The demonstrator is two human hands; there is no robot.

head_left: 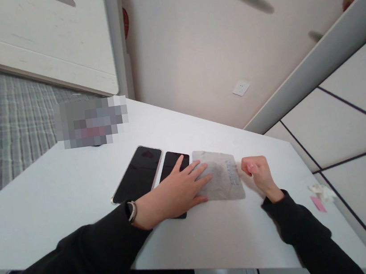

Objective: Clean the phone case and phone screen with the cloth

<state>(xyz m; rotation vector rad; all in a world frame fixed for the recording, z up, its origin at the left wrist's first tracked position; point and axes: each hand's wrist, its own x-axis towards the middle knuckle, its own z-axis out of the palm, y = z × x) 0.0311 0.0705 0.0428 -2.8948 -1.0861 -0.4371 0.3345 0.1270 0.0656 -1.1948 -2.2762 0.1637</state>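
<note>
My left hand (185,185) is open with fingers spread, lying palm down. It covers part of a dark phone (170,160), and its fingertips rest on a thin, wrinkled, greyish sheet or pouch (220,177) with blue printing on its right side. Left of that lies a larger dark-screened device with a pale edge, like a tablet (137,172); my left wrist is near its lower end. Just right of the greyish sheet, my right hand (258,173) is closed in a fist, apart from it. Whether anything is inside the fist is hidden.
The white table (213,241) meets the wall at the back, where a socket (241,88) sits. A crumpled white tissue (321,191) and a pink slip (318,204) lie at its right edge. A blurred-out patch hides something at the far left corner.
</note>
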